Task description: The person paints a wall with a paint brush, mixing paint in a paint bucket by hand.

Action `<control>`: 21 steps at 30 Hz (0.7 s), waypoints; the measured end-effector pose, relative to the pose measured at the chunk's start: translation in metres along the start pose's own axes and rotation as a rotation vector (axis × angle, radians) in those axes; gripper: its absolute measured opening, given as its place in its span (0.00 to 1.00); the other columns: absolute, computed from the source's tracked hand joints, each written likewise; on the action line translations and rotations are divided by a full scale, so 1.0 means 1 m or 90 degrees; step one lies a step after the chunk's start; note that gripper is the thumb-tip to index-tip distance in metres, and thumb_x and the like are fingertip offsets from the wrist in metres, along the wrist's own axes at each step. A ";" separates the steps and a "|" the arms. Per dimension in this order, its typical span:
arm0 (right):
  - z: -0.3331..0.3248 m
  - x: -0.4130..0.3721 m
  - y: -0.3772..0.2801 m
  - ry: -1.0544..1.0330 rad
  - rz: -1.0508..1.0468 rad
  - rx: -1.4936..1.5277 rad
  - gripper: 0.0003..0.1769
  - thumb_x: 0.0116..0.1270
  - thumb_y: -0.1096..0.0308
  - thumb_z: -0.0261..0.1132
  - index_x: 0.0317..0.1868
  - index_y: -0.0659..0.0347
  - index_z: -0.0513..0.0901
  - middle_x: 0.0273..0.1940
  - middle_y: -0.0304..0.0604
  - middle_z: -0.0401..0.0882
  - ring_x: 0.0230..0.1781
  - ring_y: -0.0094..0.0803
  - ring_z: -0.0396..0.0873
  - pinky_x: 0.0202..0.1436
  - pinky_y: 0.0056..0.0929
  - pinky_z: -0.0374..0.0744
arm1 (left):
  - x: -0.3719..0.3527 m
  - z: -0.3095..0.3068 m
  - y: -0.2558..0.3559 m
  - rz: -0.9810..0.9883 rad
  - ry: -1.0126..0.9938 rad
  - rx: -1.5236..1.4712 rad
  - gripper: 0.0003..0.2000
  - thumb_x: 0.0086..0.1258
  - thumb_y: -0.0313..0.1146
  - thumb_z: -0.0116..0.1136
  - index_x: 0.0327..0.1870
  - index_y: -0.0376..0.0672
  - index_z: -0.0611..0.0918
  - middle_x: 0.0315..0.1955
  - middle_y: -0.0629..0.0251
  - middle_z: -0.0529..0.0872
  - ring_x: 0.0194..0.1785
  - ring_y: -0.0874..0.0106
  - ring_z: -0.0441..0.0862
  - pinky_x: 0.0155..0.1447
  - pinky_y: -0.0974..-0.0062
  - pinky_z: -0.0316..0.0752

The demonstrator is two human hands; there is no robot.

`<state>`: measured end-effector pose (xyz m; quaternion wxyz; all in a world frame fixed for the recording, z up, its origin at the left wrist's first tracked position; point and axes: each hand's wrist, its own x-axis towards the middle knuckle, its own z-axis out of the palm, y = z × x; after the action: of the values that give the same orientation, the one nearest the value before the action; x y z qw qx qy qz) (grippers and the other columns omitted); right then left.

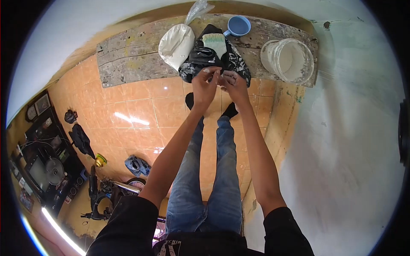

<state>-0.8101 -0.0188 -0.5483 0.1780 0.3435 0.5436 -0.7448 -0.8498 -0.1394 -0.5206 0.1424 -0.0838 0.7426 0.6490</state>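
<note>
My left hand (206, 82) and my right hand (233, 82) meet at the near edge of a black paint-smeared plastic bag (204, 57) on a wooden plank (128, 57). Both hands pinch the bag's edge, fingers closed on it and smeared with white. A wide paintbrush (215, 42) with pale bristles lies on top of the bag. A white powder-filled clear sack (176, 45) leans against the bag's left side.
A blue scoop (237, 26) lies behind the bag. A white bucket (289, 59) stands at the plank's right end by the pale wall. Orange tiled floor lies below, with a motorcycle (106, 194) and a shelf unit (42, 158) at lower left.
</note>
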 end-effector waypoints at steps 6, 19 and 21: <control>0.000 0.002 0.004 0.031 -0.035 -0.076 0.28 0.65 0.63 0.72 0.60 0.68 0.73 0.49 0.49 0.85 0.44 0.28 0.84 0.45 0.24 0.82 | 0.024 0.006 -0.013 -0.113 0.096 0.000 0.10 0.62 0.29 0.72 0.35 0.32 0.83 0.30 0.63 0.88 0.35 0.79 0.84 0.40 0.81 0.77; -0.016 0.040 0.008 0.016 -0.218 -0.357 0.22 0.71 0.55 0.64 0.49 0.70 0.83 0.41 0.53 0.87 0.43 0.31 0.86 0.44 0.26 0.82 | 0.044 -0.018 -0.024 -0.225 -0.099 0.008 0.14 0.65 0.35 0.70 0.43 0.32 0.87 0.32 0.64 0.90 0.33 0.81 0.82 0.38 0.80 0.76; -0.018 0.043 -0.010 0.076 -0.195 -0.491 0.27 0.73 0.46 0.59 0.46 0.67 0.85 0.39 0.55 0.87 0.42 0.39 0.87 0.44 0.33 0.82 | 0.040 -0.019 -0.026 -0.247 -0.076 0.011 0.13 0.66 0.35 0.70 0.43 0.33 0.87 0.33 0.66 0.90 0.33 0.82 0.81 0.38 0.82 0.75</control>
<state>-0.8411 0.0057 -0.5750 0.1492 0.2096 0.8370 -0.4830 -0.8816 -0.1590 -0.5555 0.3097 -0.1855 0.7084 0.6065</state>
